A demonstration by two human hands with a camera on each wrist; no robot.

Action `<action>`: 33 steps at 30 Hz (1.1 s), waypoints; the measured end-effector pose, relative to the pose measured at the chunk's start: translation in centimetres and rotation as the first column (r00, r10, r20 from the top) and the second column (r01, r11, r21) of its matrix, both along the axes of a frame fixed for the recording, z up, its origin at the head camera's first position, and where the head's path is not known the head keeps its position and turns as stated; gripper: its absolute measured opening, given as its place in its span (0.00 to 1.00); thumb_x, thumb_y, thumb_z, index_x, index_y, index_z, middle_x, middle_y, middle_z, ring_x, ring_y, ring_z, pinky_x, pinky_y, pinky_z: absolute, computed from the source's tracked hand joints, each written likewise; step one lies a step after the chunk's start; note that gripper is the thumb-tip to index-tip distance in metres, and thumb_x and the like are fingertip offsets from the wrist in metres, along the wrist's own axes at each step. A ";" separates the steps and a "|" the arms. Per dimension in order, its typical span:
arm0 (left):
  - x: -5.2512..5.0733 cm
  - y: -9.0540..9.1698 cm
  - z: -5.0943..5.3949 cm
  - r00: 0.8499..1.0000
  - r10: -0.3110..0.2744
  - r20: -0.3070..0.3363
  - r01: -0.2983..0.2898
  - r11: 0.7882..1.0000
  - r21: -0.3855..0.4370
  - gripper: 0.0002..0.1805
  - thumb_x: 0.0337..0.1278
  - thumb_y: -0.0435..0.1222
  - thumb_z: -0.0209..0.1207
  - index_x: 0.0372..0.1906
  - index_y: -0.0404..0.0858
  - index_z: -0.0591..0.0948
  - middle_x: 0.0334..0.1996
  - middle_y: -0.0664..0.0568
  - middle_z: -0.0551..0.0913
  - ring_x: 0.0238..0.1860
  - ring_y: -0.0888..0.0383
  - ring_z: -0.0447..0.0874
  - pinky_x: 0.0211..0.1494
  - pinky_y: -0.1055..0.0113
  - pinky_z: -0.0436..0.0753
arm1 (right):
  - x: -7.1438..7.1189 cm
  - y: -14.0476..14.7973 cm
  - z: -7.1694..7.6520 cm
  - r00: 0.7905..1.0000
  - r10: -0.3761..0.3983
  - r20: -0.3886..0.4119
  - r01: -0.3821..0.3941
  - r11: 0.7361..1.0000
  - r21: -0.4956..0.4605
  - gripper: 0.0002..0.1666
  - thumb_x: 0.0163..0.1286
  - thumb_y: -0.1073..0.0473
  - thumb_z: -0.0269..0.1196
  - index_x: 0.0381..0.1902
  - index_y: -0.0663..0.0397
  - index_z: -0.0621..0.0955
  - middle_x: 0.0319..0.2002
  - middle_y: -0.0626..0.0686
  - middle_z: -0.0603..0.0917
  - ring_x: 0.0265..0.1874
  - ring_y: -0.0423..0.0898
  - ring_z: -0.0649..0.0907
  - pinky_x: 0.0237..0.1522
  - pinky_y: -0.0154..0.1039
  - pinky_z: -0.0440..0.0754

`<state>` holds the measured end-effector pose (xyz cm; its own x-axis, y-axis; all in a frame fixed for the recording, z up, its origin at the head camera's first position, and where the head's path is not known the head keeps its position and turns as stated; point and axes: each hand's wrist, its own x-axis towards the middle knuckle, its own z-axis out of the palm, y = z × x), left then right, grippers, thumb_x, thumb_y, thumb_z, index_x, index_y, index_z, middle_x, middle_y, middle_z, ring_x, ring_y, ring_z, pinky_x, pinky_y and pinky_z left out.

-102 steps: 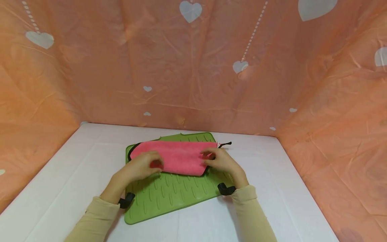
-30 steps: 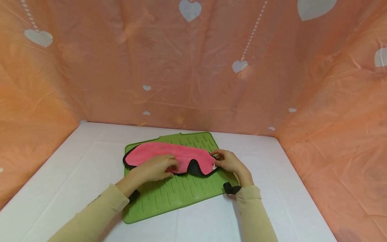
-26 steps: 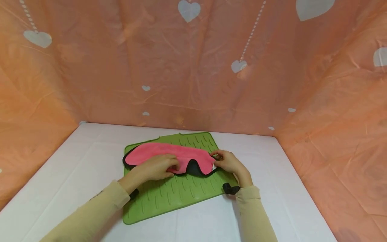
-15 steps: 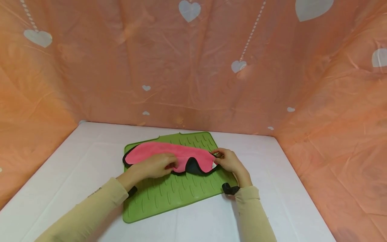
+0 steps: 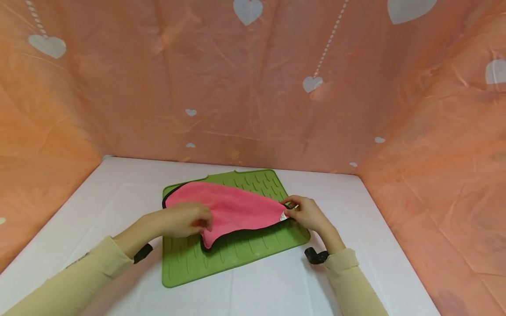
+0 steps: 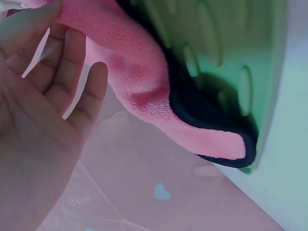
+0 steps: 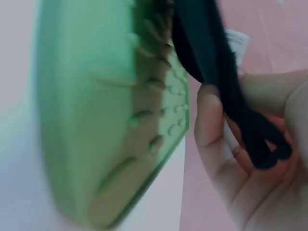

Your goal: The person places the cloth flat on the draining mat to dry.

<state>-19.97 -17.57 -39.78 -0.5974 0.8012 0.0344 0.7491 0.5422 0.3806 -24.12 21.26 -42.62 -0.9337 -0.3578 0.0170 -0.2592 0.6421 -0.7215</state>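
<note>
A pink plush cleaning cloth [image 5: 237,208] with black edging lies partly raised over a green ridged mat [image 5: 241,250]. My left hand [image 5: 183,219] pinches the cloth's near edge, left of the middle, and a corner droops below the fingers. In the left wrist view, the thumb and a fingertip of the left hand [image 6: 43,96] meet on the pink cloth [image 6: 130,62]. My right hand [image 5: 308,213] pinches the cloth's right corner beside a small white tag [image 5: 283,216]. A black hanging loop [image 7: 264,139] at that corner shows against the right palm in the right wrist view.
The mat rests on a white-covered table [image 5: 245,294]. Orange sheeting [image 5: 245,96] with pale hearts encloses the back and both sides. Black straps [image 5: 316,256] sit on the wrists, below beige sleeves.
My left hand has moved left, drawing the cloth's near edge with it. The dark turned-up notch has spread out to pink. My right hand keeps the corner and shifts slightly right.
</note>
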 end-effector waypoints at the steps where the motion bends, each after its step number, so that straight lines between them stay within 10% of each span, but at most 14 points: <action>1: 0.2 -0.2 0.0 1.000 -0.006 0.005 0.006 1.000 -0.010 0.11 0.62 0.27 0.67 0.36 0.50 0.85 0.34 0.66 0.80 0.40 0.66 0.77 0.47 0.64 0.82 | 0.2 0.0 0.0 1.000 0.016 0.009 -0.016 1.000 0.007 0.16 0.69 0.67 0.67 0.54 0.58 0.85 0.37 0.53 0.86 0.21 0.47 0.83 0.25 0.38 0.81; 9: 0.8 0.3 -1.8 0.993 0.001 -0.116 -0.001 1.000 0.000 0.09 0.59 0.29 0.71 0.34 0.48 0.85 0.32 0.65 0.81 0.38 0.65 0.78 0.47 0.63 0.82 | 1.2 0.6 -1.2 0.993 0.107 -0.051 -0.100 0.987 0.126 0.15 0.69 0.63 0.70 0.53 0.56 0.85 0.35 0.48 0.86 0.23 0.38 0.79 0.31 0.35 0.77; 14: 1.9 0.6 -2.8 0.958 0.142 -0.248 -0.134 0.990 0.052 0.08 0.59 0.35 0.73 0.36 0.46 0.83 0.33 0.61 0.79 0.34 0.65 0.76 0.39 0.66 0.81 | 1.6 1.0 -1.7 0.992 0.107 -0.060 -0.097 0.984 0.146 0.16 0.69 0.61 0.69 0.54 0.54 0.85 0.36 0.48 0.87 0.25 0.38 0.80 0.34 0.37 0.77; 20: 3.2 -0.5 -3.3 0.930 0.341 -0.135 -0.324 0.936 0.138 0.13 0.61 0.39 0.72 0.32 0.51 0.76 0.26 0.65 0.72 0.27 0.70 0.70 0.27 0.73 0.73 | 1.8 1.2 -1.9 0.987 0.140 -0.081 -0.128 0.981 0.146 0.16 0.70 0.61 0.69 0.55 0.55 0.84 0.37 0.48 0.87 0.26 0.37 0.79 0.34 0.35 0.78; 33: 3.2 0.6 -4.8 0.916 0.401 0.015 -0.401 0.910 0.106 0.04 0.69 0.43 0.66 0.41 0.49 0.83 0.35 0.63 0.78 0.38 0.65 0.75 0.40 0.65 0.79 | 1.0 1.0 -1.9 0.973 0.225 -0.041 -0.215 0.960 0.182 0.17 0.71 0.59 0.68 0.56 0.57 0.84 0.36 0.47 0.84 0.27 0.36 0.76 0.35 0.35 0.77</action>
<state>-16.79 -17.01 -44.55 -0.8670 0.4859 0.1103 0.4799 0.7548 0.4471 -23.12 22.28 -44.55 -0.8307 -0.5566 -0.0106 -0.4478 0.6794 -0.5812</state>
